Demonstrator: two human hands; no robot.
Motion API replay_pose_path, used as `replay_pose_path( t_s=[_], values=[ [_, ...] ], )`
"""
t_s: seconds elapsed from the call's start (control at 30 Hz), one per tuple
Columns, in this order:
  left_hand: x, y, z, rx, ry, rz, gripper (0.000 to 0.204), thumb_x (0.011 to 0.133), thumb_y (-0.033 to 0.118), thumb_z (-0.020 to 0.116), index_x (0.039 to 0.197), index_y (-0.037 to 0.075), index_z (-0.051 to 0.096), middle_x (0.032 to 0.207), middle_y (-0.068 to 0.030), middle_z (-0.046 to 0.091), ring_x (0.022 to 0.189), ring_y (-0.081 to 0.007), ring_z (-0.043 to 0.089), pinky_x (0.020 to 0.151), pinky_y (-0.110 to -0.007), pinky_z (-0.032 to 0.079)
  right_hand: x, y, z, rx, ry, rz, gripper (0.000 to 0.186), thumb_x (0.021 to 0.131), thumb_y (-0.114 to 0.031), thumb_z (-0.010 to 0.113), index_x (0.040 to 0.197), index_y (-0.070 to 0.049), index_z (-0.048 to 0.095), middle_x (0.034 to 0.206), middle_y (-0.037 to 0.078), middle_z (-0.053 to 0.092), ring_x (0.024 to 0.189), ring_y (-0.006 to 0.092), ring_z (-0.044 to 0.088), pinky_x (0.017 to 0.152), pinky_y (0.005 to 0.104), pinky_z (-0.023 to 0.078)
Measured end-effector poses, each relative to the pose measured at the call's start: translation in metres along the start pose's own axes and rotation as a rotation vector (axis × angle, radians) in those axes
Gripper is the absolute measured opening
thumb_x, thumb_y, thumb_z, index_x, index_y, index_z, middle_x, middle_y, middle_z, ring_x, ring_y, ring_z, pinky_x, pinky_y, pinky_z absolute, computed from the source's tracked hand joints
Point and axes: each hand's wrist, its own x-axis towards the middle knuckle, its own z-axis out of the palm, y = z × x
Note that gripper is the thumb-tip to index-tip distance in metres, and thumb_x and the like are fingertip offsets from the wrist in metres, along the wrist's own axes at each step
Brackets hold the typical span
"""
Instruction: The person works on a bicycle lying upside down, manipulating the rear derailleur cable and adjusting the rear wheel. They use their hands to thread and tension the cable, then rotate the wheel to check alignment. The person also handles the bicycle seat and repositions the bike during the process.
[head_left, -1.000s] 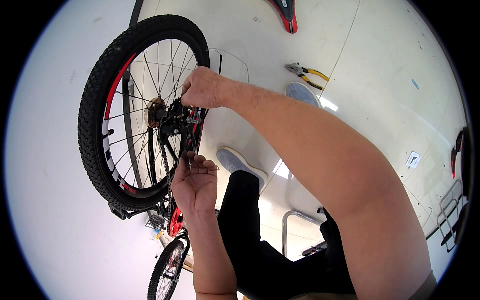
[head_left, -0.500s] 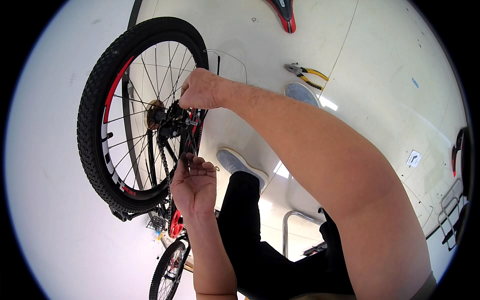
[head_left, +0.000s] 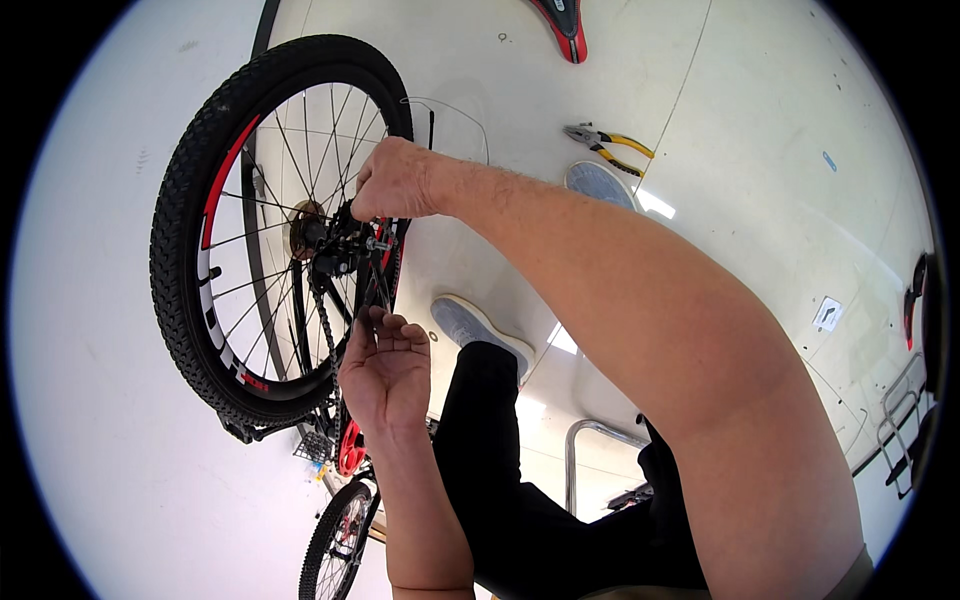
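Observation:
A bicycle's rear wheel [head_left: 177, 260], black with red and white rim markings, fills the left. My right hand [head_left: 390, 180] is closed beside the black hub and derailleur parts [head_left: 335, 255]; whatever it grips is hidden behind the fingers. Below, my left hand [head_left: 383, 370] is palm up at the frame beside the chain [head_left: 330, 340], fingers curled, thumb and forefinger together on something too small to make out.
On the pale tiled floor [head_left: 760, 120] lie a black-and-red saddle [head_left: 567, 28], yellow-handled pliers [head_left: 612, 145] and a thin wire [head_left: 470, 118]. A curved metal tube [head_left: 573, 465] stands by my legs. A second wheel [head_left: 315, 540] is below; metal racks [head_left: 895, 430] sit far right.
The hub, wheel and both hands appear slightly further left in the picture, along with the floor items. The hands' grips look much the same.

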Motion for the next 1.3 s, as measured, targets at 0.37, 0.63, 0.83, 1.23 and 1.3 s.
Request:
replay_pose_path(
  t_s=[0.37,0.63,0.83,1.23,1.3],
  values=[
    [-0.001,0.001,0.001,0.001,0.012,0.005,0.019,0.104,0.016,0.054,0.107,0.003,0.067,0.101,-0.0065,0.069,0.093,-0.0225,0.063,0.082,-0.039,0.049,0.000,-0.001,0.000,0.054,-0.007,0.018,0.017,0.066,-0.016,0.069,0.071,0.000,0.071,0.067,0.009,0.065,0.064,0.0179,0.057,0.062,0.0343,0.049],
    [-0.002,0.002,0.000,-0.001,0.009,0.005,0.018,0.103,0.015,0.055,0.105,0.003,0.068,0.099,-0.0064,0.069,0.092,-0.0222,0.064,0.082,-0.039,0.049,-0.002,-0.002,0.000,0.065,-0.007,-0.009,0.018,0.064,-0.017,0.069,0.068,0.001,0.069,0.063,0.008,0.062,0.062,0.0181,0.055,0.060,0.0343,0.047],
    [-0.004,0.001,0.001,0.003,-0.022,0.007,0.017,0.103,0.014,0.054,0.106,0.002,0.066,0.101,-0.0074,0.070,0.093,-0.0215,0.064,0.083,-0.038,0.049,-0.003,-0.003,-0.001,0.066,-0.025,-0.001,0.018,0.064,-0.017,0.069,0.069,0.001,0.069,0.064,0.009,0.062,0.062,0.0180,0.055,0.060,0.0348,0.047],
    [-0.003,0.003,0.000,-0.009,-0.013,0.006,0.016,0.103,0.015,0.056,0.107,0.003,0.065,0.101,-0.0060,0.067,0.092,-0.0222,0.062,0.082,-0.039,0.049,-0.009,-0.009,-0.004,0.083,-0.031,0.026,0.019,0.065,-0.017,0.069,0.073,0.000,0.071,0.067,0.009,0.062,0.067,0.0189,0.054,0.062,0.0348,0.046],
    [-0.003,0.001,0.001,0.007,-0.017,0.016,0.016,0.103,0.016,0.056,0.107,0.003,0.065,0.100,-0.0056,0.066,0.092,-0.0216,0.061,0.082,-0.038,0.048,-0.010,-0.009,-0.004,0.111,-0.033,0.038,0.019,0.066,-0.017,0.069,0.074,0.000,0.072,0.067,0.009,0.062,0.068,0.0189,0.054,0.062,0.0350,0.046]
  ],
)
